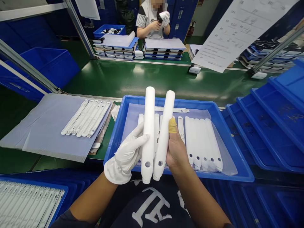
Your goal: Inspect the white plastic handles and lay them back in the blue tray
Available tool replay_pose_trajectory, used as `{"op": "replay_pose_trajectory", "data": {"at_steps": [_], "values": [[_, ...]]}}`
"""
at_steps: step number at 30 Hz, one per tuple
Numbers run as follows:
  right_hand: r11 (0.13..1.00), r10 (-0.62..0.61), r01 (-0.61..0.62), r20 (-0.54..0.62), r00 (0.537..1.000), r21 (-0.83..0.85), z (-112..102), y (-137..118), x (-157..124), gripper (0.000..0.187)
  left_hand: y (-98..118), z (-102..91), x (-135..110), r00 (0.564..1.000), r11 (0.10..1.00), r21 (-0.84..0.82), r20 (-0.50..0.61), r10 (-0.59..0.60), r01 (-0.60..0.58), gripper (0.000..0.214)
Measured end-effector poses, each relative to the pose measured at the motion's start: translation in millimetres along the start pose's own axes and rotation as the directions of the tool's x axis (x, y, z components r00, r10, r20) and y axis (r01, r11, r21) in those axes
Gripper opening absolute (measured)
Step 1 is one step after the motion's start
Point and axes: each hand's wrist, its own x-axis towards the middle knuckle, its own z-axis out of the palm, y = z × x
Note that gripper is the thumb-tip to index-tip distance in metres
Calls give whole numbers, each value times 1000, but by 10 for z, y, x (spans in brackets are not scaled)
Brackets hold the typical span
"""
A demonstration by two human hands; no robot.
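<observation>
Dark shirt with white lettering (152, 205) was closest to the lens, with both forearms rising from it. Left hand (128, 155), in a white fabric glove, was closed round the lower part of a long white plastic tube (148, 126). Right hand (177, 148), bare except for a yellow finger cot (172, 125) on one digit, was clenched on a second white plastic tube (166, 126).

Both tubes stood near upright and side by side, almost touching below the grip and splaying apart above it. Each had a small round hole near the low end, facing me. They hung over the near side of the blue plastic tray (228, 133).

Risks as I judged them:
- Both grips sat low with most of the length above them. That made the tubes top-heavy, so a loose wrist could let one pivot out.
- The low ends were close enough to knock together and scuff.
- Bare skin on the second tube could leave prints.
- A dropped tube would land on the row of white tubes (204, 139) lying just beyond and right of the grip.
- The loose clear film liner (225, 158) right of the grip could snag an end.

Flat white strips on a grey sheet (86, 118) lay well left of the grip, out of the way.
</observation>
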Motion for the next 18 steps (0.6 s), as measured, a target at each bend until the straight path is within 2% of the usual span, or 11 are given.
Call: {"op": "replay_pose_trajectory", "data": {"at_steps": [4,8,15,18], "values": [[999,-34,34,-17,999,-7,7,53,-8,43,-75,-46,8,999,998,38,-6,-46,46,54],[995,-77,75,-27,997,-62,-49,119,-32,40,-155,-83,-8,995,995,37,24,-96,95,43],[941,-244,262,108,964,-214,-236,162,-236,42,-325,-167,-113,991,994,-44,91,-93,98,33],[911,-305,329,134,943,-248,-302,200,-344,42,-383,-220,-138,983,993,12,142,-119,119,36]]}}
